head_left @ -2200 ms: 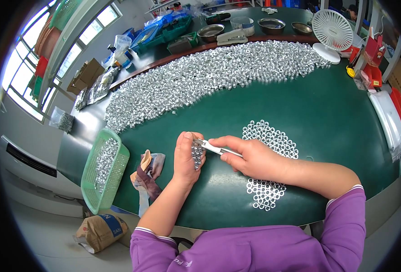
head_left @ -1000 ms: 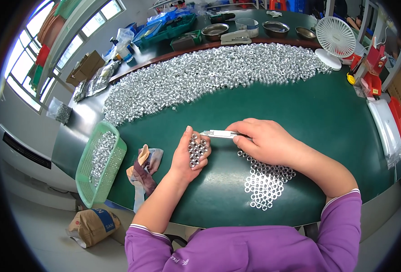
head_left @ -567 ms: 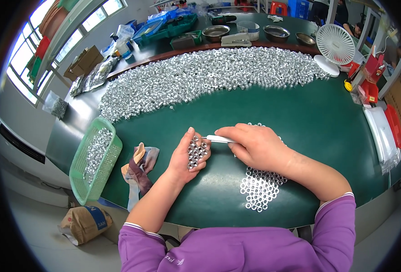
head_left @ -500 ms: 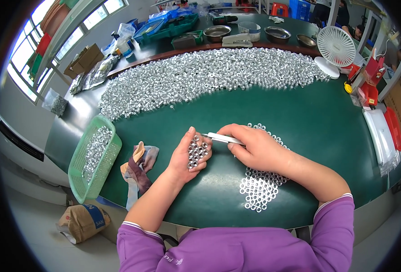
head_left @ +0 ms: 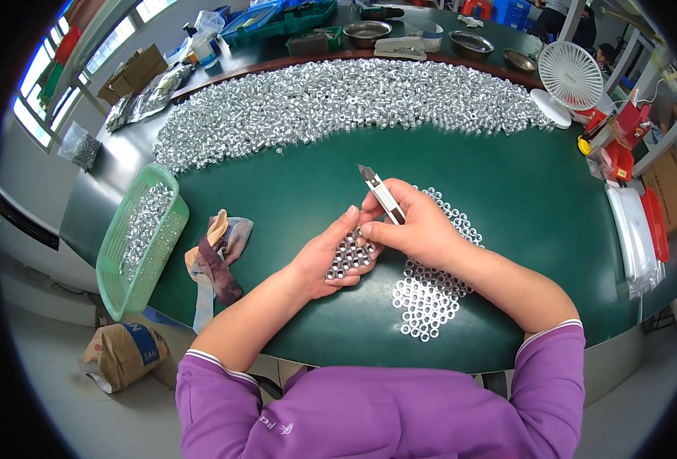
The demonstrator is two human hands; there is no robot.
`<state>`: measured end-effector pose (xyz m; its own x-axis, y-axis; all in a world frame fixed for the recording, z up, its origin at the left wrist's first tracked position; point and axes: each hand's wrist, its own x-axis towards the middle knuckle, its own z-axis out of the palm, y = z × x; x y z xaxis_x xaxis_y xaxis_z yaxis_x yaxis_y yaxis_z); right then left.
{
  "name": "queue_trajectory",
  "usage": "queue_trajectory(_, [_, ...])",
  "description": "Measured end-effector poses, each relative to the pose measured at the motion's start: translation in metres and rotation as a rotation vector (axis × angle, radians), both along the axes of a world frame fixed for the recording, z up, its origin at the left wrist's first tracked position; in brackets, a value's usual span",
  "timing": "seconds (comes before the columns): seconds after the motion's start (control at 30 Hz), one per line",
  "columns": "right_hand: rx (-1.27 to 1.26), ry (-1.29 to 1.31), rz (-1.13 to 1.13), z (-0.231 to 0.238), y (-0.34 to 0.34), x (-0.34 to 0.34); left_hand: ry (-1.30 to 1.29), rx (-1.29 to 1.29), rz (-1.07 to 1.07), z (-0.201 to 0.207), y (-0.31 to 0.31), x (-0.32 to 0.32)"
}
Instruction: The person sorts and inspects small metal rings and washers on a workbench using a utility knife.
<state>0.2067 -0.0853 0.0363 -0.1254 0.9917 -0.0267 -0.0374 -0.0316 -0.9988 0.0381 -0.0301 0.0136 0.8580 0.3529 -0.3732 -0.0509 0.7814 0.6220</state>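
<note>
My left hand point(head_left: 323, 260) is curled round a block of small metal nuts point(head_left: 348, 257), packed side by side with their holes facing up. In my right hand point(head_left: 419, 226) is a white utility knife point(head_left: 384, 196), its dark blade tip pointing up and away from me. The thumb and fingertips of that hand touch the upper right edge of the held nuts. Beside and under my right wrist, a flat patch of similar nuts point(head_left: 426, 302) lies on the green table point(head_left: 292, 183), partly hidden by the hand and forearm.
A long heap of loose nuts point(head_left: 338, 99) spans the table's far side. To the left stand a green basket point(head_left: 113, 268) of metal parts and a crumpled cloth point(head_left: 220, 260). A white fan point(head_left: 570, 76), plastic bags point(head_left: 628, 237) and red trays point(head_left: 654, 222) are at the right.
The knife has turned from lying toward the left hand to pointing up and away. My right fingertips have come onto the held nuts. The view has shifted slightly.
</note>
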Motion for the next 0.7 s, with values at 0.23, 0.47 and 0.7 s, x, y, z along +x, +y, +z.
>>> queue_trajectory(0.23, [-0.030,0.146,-0.115,0.008,0.001,0.008,-0.215,-0.100,0.043,-0.009,0.008,-0.008])
queue_trajectory(0.47, [-0.049,0.196,-0.197,0.013,0.005,0.019,-0.245,-0.126,0.103,-0.008,0.015,-0.009])
queue_trajectory(0.7, [-0.092,0.135,-0.199,0.014,0.010,0.018,-0.265,-0.101,0.196,-0.006,0.023,-0.017])
